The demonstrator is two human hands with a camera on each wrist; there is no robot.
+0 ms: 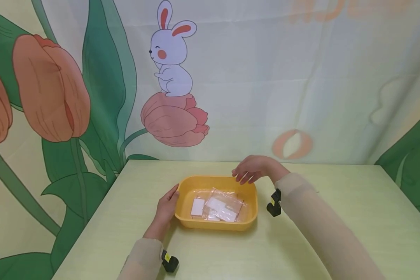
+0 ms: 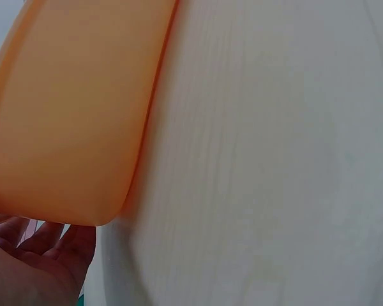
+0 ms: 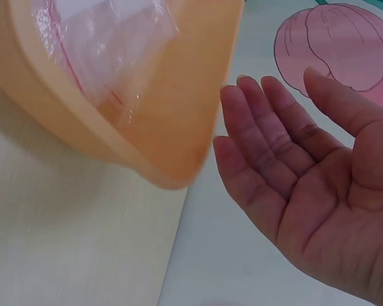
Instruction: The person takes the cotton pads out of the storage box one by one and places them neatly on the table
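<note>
A yellow plastic basin [image 1: 217, 225] with rounded corners stands on the table. Inside it lie several clear plastic zip bags [image 1: 236, 198] with white cards or paper in them, overlapping one another. My left hand [image 1: 166, 206] holds the basin's left end by the rim; in the left wrist view its fingers [image 2: 70, 245] lie against the outside wall. Above the far right corner of the basin is my right hand [image 1: 253, 167], its fingers loosely bent and nothing in them. The right wrist view shows that palm with fingers spread beside the basin's wall.
The pale yellow-green table [image 1: 336, 217] extends to both sides of the basin. Behind it hangs a printed cloth [image 1: 245, 85] with tulips and a rabbit. Each wrist wears a small black camera [image 1: 274, 204].
</note>
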